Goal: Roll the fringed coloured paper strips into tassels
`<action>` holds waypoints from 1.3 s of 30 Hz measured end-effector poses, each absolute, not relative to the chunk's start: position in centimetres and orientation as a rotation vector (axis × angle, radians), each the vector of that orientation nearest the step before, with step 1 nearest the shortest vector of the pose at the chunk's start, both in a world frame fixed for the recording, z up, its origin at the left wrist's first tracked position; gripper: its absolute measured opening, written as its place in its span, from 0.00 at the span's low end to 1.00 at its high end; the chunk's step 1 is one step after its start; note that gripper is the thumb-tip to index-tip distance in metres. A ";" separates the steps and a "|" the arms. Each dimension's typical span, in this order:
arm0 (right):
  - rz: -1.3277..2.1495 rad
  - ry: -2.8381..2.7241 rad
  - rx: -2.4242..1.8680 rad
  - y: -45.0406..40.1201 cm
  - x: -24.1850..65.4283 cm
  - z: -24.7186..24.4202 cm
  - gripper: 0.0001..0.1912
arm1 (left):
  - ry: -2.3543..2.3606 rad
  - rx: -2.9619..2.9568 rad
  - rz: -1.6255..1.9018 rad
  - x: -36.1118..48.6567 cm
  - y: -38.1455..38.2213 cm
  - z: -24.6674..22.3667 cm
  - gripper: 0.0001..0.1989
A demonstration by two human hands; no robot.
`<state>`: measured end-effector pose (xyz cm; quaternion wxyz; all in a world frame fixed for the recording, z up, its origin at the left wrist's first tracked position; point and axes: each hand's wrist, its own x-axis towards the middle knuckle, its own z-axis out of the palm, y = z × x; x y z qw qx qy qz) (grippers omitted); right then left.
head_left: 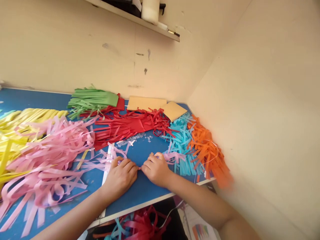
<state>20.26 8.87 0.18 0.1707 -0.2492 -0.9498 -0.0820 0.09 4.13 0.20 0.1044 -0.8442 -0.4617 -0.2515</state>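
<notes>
Observed at the near middle of the blue counter point(136, 196): left hand point(120, 176) and right hand point(155, 170), both curled, fingers pressed together and fingertips almost meeting at centre; between them, a short pale pink paper end point(139, 168), any pinch by either hand impossible to confirm, the fingers hiding the grip; pale lilac paper strips point(112, 152) running from under the left hand toward far left, long axis slanted away from that hand; further lilac paper strips point(172, 156) just beyond the right hand, extending rightward, that hand being the nearer; a white card strip point(106, 170) just left of the left hand, long axis near-to-far; clear plastic scraps point(132, 139) on the far side of both hands; farther out, red paper fringe point(125, 128) and green paper fringe point(92, 100) at far left of centre; blue paper fringe point(180, 146) and orange paper fringe point(207, 153) at right; pink paper fringe point(42, 163) and yellow paper fringe point(25, 123) at left; two tan card pieces point(146, 103) in the far corner.
</notes>
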 end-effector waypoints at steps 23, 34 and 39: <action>0.427 -2.553 -1.320 9.4 22.6 1.1 0.08 | -1.772 -2.547 -0.428 -1.7 3.1 0.4 0.16; -0.260 -2.765 -0.559 9.3 22.3 0.6 0.12 | -1.181 -2.611 -0.567 -0.4 3.5 0.5 0.12; -0.195 -2.625 -0.587 9.0 21.3 1.2 0.10 | -1.158 -2.539 -0.744 0.4 4.1 1.2 0.14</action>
